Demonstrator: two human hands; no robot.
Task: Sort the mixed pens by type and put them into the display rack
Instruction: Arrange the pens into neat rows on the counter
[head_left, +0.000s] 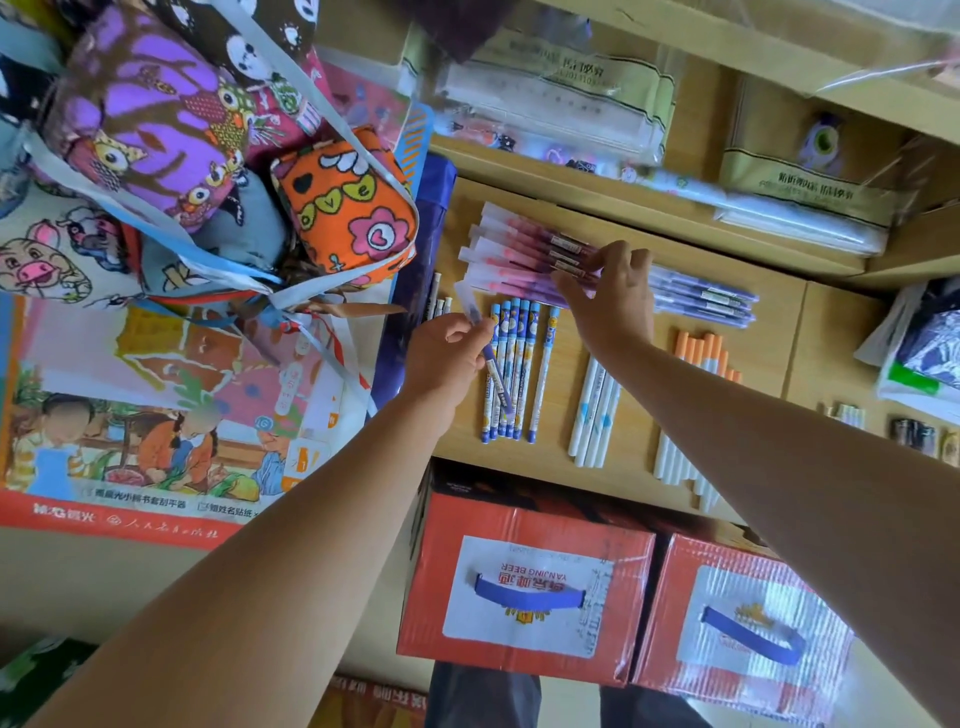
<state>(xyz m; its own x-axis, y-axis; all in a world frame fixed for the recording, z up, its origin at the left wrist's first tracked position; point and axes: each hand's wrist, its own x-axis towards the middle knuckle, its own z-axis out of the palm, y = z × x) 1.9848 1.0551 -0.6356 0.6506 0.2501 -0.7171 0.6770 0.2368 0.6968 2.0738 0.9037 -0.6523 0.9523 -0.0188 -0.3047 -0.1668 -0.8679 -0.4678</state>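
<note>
**Head view.**

- Light wooden shelf surface: runs from centre to 3 o'clock and is laid with sorted groups of pens.
- Stack of purple-pink pens with clear caps: lies at 12 o'clock on the surface. It is gripped by the right hand, fingers curled over the barrels.
- Single purple pen with clear cap: pinched between thumb and fingers of the left hand, at 8 o'clock of the stack.
- Row of blue patterned pens: laid at 6 o'clock of the stack and crossed by the pinched pen.
- Plain white pens: at 4 o'clock of that row.
- Orange-capped white pens: at 3 o'clock, partly hidden by the right forearm.
- Two red cardboard boxes: set at 6 o'clock.
- Patterned fabric bags: piled at 10 o'clock.
- Illustrated paper pack: at 8 o'clock.
- Clear plastic packs: stored at 12 to 1 o'clock.
</note>
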